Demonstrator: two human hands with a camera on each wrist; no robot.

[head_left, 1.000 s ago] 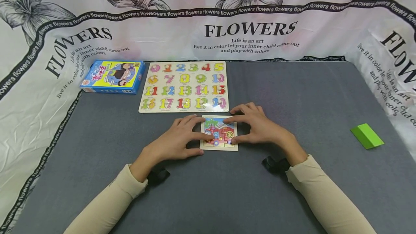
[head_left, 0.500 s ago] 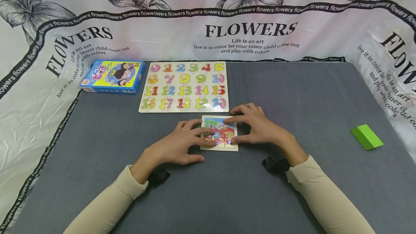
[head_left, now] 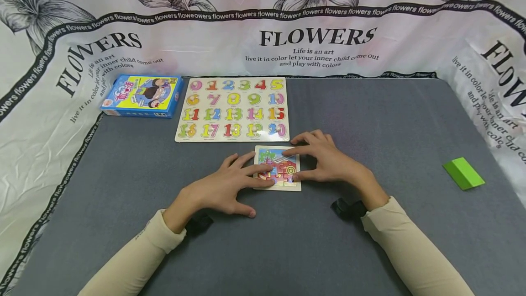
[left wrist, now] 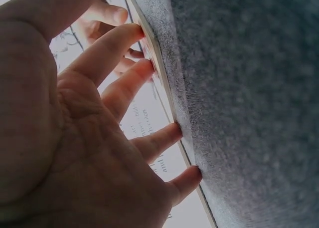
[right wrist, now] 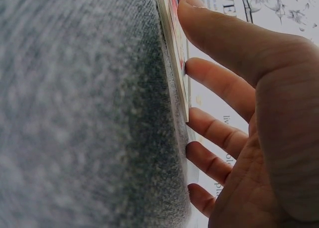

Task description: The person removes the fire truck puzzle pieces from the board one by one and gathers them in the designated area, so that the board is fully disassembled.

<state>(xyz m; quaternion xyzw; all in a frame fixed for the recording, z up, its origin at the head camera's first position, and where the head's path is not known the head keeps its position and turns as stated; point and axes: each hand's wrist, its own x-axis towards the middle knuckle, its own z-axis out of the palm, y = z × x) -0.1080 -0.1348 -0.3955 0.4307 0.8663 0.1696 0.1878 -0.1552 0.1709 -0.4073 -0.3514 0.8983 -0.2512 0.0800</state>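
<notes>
A small jigsaw puzzle (head_left: 282, 178) showing a red vehicle and a green tree lies flat in a pale frame on the grey table. My left hand (head_left: 223, 186) spreads over its left side, with fingertips resting on the picture and the thumb held apart above the cloth. From the right, my right hand (head_left: 328, 159) touches the puzzle with index finger and thumb, its other fingers beyond the upper right corner. In the right wrist view the puzzle's edge (right wrist: 172, 38) lies under the thumb and index finger. Part of the picture is hidden under both hands.
Behind the puzzle lies a number board (head_left: 232, 109) with colourful numerals from 0 to 20. A blue and yellow box (head_left: 141, 97) sits at the back left. Far right stands a light green block (head_left: 463, 173). Flower-printed cloth (head_left: 316, 44) borders the table.
My left thumb has moved away from the puzzle's lower left edge, and the left fingers have spread and shifted lower over the picture. My right hand has stayed still.
</notes>
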